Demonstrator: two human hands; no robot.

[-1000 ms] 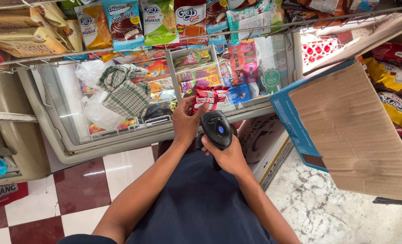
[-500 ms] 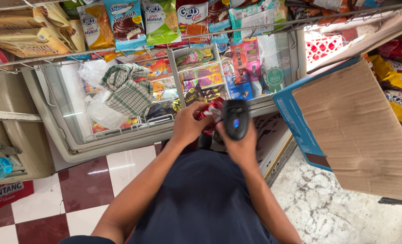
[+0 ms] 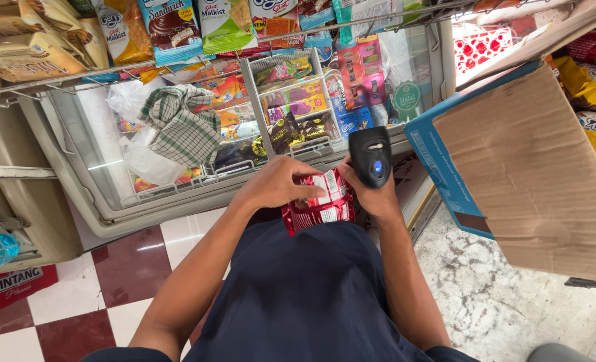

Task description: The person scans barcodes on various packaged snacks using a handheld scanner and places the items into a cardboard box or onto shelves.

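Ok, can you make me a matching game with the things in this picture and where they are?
Things:
1. red packet
2. black scanner
3. checked cloth
4. cardboard box

Places:
A. lying on the freezer lid
B. in the right hand
C. in the left hand
D. at the right side of the picture

Pairs: 1-C, 2-B, 3-A, 4-D

Both forearms bent inward, left hand (image 3: 279, 184) fingers curled and gripping, right hand (image 3: 373, 194) clenched, hands close together

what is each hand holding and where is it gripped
The left hand grips a red snack packet along its top edge; the right hand holds a black handheld scanner by its lower handle.
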